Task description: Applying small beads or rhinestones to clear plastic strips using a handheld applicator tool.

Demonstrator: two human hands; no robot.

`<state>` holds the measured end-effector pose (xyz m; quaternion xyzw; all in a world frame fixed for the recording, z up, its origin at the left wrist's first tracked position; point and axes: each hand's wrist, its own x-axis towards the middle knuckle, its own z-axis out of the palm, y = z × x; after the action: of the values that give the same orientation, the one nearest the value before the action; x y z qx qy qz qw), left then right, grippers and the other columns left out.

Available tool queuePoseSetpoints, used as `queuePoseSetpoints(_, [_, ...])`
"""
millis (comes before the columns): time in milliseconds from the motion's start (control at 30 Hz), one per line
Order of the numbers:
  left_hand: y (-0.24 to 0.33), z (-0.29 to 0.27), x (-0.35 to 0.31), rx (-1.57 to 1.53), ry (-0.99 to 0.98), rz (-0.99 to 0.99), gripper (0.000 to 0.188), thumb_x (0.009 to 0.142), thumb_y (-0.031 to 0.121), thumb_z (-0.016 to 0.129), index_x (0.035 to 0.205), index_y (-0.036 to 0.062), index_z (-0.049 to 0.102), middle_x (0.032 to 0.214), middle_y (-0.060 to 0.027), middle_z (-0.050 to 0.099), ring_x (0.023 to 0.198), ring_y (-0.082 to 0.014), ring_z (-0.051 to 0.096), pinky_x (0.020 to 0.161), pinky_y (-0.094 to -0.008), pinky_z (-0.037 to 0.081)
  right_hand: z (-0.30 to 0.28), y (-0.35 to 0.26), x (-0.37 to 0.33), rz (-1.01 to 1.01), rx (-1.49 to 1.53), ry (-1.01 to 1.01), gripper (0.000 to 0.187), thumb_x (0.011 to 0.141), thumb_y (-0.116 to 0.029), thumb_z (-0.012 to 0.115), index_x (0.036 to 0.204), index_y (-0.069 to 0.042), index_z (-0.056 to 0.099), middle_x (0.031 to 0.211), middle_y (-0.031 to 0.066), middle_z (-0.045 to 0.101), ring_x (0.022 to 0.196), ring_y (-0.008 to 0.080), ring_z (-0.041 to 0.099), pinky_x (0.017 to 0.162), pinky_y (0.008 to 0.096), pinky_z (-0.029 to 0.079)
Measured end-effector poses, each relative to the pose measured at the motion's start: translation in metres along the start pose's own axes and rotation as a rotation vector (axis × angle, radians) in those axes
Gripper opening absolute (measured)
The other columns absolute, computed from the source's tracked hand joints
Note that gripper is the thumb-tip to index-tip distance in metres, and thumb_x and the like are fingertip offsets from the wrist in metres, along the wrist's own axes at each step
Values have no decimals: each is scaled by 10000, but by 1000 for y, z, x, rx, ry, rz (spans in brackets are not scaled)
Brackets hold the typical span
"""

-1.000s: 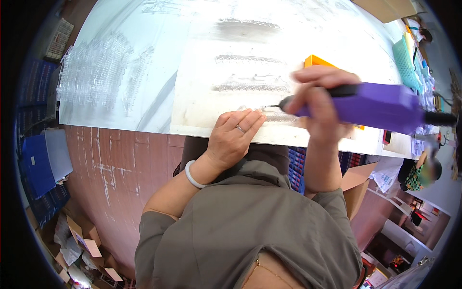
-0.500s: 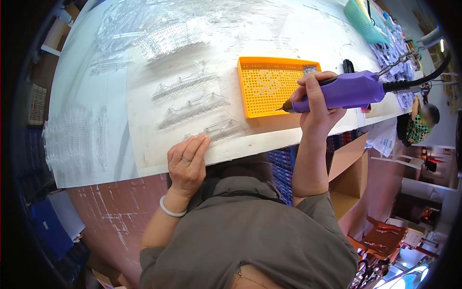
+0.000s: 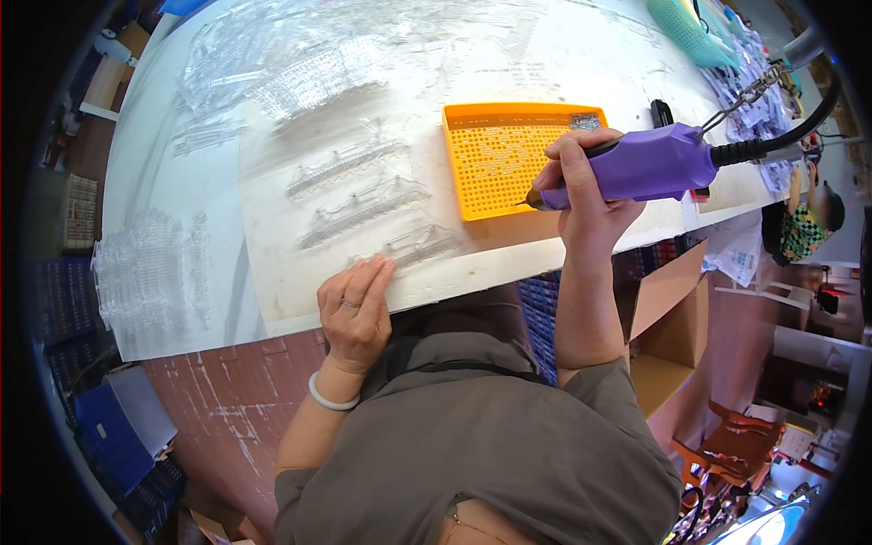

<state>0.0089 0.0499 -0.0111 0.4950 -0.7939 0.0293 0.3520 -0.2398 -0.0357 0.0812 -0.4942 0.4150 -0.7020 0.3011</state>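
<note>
Three clear plastic strips with small upright parts lie in a row on the table, one behind another. At the nearest clear plastic strip (image 3: pixel 420 242), my left hand (image 3: pixel 356 309) holds its left end with fingers pressed together; the thumb is hidden. My right hand (image 3: pixel 590 186) is wrapped round a purple electric screwdriver (image 3: pixel 654 165), its thin tip pointing left over the front edge of a yellow perforated tray (image 3: pixel 459 173). Small silvery pieces are scattered over the tray's bottom, with a denser heap in its far right corner. The middle clear strip (image 3: pixel 368 211) and the far clear strip (image 3: pixel 350 166) lie untouched.
Piles of clear plastic strips (image 3: pixel 309 77) cover the far left, with another stack (image 3: pixel 150 272) at the left edge. A chain and black cable (image 3: pixel 781 141) run from the screwdriver. A turquoise basket (image 3: pixel 690 36) stands far right; an open cardboard box (image 3: pixel 672 336) sits below the edge.
The view has shifted slightly. The screwdriver, in my right hand, has moved a little left and away with its tip near the tray's front edge. My left hand stays at the nearest strip.
</note>
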Motion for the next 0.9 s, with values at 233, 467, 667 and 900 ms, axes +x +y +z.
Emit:
queuePoseSetpoints(233, [-1, 1, -1, 2, 1, 2, 349, 743, -60, 633, 1063, 53, 713, 1118, -35, 673, 1001, -219, 621, 877, -335, 452, -4, 6, 1, -34, 52, -7, 89, 857, 29, 658, 930, -7, 621, 781, 96, 675, 584, 124, 666, 495, 191, 495])
queuePoseSetpoints(467, [1, 1, 0, 2, 5, 3, 351, 740, -60, 638, 1063, 52, 713, 1118, -35, 674, 1002, -217, 619, 871, -335, 452, -8, 7, 1, 15, 77, -53, 68, 858, 17, 656, 894, -11, 606, 740, 68, 646, 578, 122, 656, 512, 207, 513])
queuePoseSetpoints(667, [-1, 0, -2, -4, 20, -8, 352, 736, -60, 641, 1063, 50, 711, 1119, -36, 674, 1011, -217, 620, 873, -333, 452, -3, 0, 2, -18, 44, -71, 75, 853, 38, 622, 894, -5, 577, 738, 85, 621, 549, 133, 610, 520, 230, 500])
queuePoseSetpoints(900, [-3, -3, -3, -46, 24, -17, 379, 710, -92, 643, 1058, 40, 710, 1101, -47, 672, 993, -236, 619, 887, -344, 448, 25, -23, 3, -158, 168, -152, 96, 860, 14, 597, 932, 4, 535, 738, 146, 596, 490, 158, 544, 476, 255, 477])
